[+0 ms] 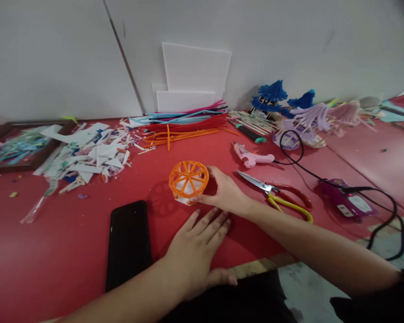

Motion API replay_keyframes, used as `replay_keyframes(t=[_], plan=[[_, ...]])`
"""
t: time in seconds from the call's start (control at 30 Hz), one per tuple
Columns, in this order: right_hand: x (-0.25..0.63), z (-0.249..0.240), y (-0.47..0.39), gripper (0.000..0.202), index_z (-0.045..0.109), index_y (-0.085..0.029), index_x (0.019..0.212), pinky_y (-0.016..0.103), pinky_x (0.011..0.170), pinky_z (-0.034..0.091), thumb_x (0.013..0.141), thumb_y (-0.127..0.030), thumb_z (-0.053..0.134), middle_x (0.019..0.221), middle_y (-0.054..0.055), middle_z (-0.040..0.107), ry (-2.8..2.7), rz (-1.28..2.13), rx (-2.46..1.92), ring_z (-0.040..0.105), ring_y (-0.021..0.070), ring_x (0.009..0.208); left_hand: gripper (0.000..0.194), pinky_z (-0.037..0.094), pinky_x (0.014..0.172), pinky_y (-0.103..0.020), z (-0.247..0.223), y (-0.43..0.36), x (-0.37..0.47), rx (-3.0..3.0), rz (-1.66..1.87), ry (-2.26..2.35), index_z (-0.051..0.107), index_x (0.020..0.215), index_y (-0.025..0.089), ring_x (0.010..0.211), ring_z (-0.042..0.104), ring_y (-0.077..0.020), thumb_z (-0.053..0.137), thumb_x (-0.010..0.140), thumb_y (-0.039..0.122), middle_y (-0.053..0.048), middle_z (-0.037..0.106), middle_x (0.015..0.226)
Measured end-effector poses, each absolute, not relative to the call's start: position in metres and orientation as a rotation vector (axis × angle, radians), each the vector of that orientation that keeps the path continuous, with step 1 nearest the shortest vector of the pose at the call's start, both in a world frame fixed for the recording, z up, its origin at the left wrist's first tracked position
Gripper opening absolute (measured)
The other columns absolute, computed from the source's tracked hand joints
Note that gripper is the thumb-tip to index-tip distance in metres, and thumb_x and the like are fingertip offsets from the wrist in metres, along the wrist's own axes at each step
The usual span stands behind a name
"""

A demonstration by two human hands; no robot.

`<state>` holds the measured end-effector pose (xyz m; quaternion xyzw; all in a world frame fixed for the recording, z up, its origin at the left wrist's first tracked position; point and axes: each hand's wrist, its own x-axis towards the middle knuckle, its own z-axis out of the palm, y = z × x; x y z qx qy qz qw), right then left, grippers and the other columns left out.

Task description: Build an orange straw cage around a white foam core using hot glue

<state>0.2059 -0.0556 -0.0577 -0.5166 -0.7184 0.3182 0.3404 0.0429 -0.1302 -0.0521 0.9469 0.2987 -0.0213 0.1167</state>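
Observation:
An orange round frame with spokes (pixel 189 178), with a white base under it, stands on the red table (pixel 70 237). My right hand (pixel 227 193) grips its right side between thumb and fingers. Just below it, my left hand (pixel 197 246) lies palm down near the table's front edge, fingers spread, holding nothing. Scissors with red and yellow handles (pixel 269 190) lie right of my right hand. Behind them is a pink glue gun (pixel 254 158). A black phone (pixel 129 242) lies left of my left hand.
White scraps (pixel 84 157) are heaped at the left beside a brown frame (pixel 50 150). Orange strips (pixel 185 136) and other coloured ones lie at the back. Blue umbrella-like pieces (pixel 272 92) stand back right. A purple power block (pixel 346 199) with black cables sits at the right.

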Motion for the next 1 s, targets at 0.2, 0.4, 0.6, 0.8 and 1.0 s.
replay_keyframes(t=[0.2, 0.4, 0.6, 0.8, 1.0], plan=[[0.22, -0.063, -0.042, 0.058, 0.051, -0.022, 0.106, 0.045, 0.09, 0.055, 0.061, -0.039, 0.084, 0.111, 0.009, 0.066, -1.433, 0.804, -1.255, 0.066, 0.0254, 0.1, 0.073, 0.021, 0.118, -0.051, -0.051, -0.088, -0.01, 2.777, -0.049, 1.353, 0.037, 0.146, 0.014, 0.144, 0.028, -0.0283, 0.032, 0.092, 0.063, -0.008, 0.033, 0.153], [0.236, -0.057, -0.034, 0.048, 0.049, -0.025, 0.102, 0.047, 0.093, 0.053, 0.068, -0.042, 0.079, 0.112, 0.008, 0.064, -1.236, 0.764, -1.104, 0.064, 0.0239, 0.101, 0.067, -0.001, 0.108, -0.071, 0.001, -0.018, -0.055, 2.454, 0.347, 2.351, 0.021, 0.14, -0.018, 0.145, 0.003, -0.0462, 0.025, 0.097, 0.033, -0.041, 0.015, 0.15], [0.226, -0.056, -0.04, 0.05, 0.047, -0.026, 0.104, 0.044, 0.096, 0.051, 0.069, -0.044, 0.076, 0.118, 0.009, 0.061, -1.285, 0.792, -1.093, 0.061, 0.0245, 0.11, 0.095, 0.019, 0.116, -0.057, -0.024, -0.046, -0.004, 2.644, 0.087, 1.595, 0.033, 0.147, 0.014, 0.146, 0.019, -0.0362, 0.051, 0.076, 0.075, -0.014, 0.027, 0.157], [0.226, -0.053, -0.042, 0.052, 0.046, -0.027, 0.112, 0.045, 0.098, 0.05, 0.072, -0.049, 0.071, 0.12, 0.009, 0.06, -1.288, 0.786, -1.111, 0.06, 0.0248, 0.112, 0.058, -0.01, 0.111, -0.068, -0.023, -0.041, 0.004, 2.597, 0.401, 1.825, 0.026, 0.149, 0.007, 0.148, -0.006, -0.0379, 0.032, 0.096, 0.031, -0.018, 0.018, 0.16], [0.228, -0.044, -0.041, 0.052, 0.041, -0.028, 0.127, 0.049, 0.099, 0.05, 0.082, -0.046, 0.059, 0.123, 0.01, 0.059, -1.219, 0.644, -1.128, 0.059, 0.0268, 0.114, 0.05, 0.028, 0.113, -0.046, -0.026, -0.079, 0.052, 2.766, 0.191, 1.191, 0.049, 0.137, 0.016, 0.14, 0.037, -0.028, 0.042, 0.094, 0.04, -0.013, 0.054, 0.141]])
